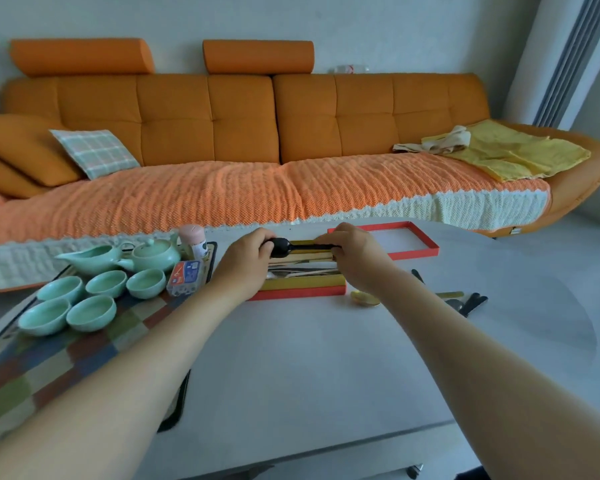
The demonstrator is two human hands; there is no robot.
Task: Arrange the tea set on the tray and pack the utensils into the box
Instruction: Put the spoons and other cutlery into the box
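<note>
Holding a black spoon over the box on the table.
The tea set stands on the tray at left. The box lies between tray and lid. The left hand grips the spoon's bowl end; the right hand pinches the handle. Keep the spoon level and parallel to the packed utensils, then release both ends together. The print on the small carton is unreadable.

At left on the table, a tray: pitcher and teapot side by side at the back, five cups before them. Right of the tray, the box (cutlery inside), its lid just behind to the right. Over the box, a long utensil gripped between left hand and right hand. Right of the box, a spoon, then loose utensils. Behind all, a sofa.
</note>
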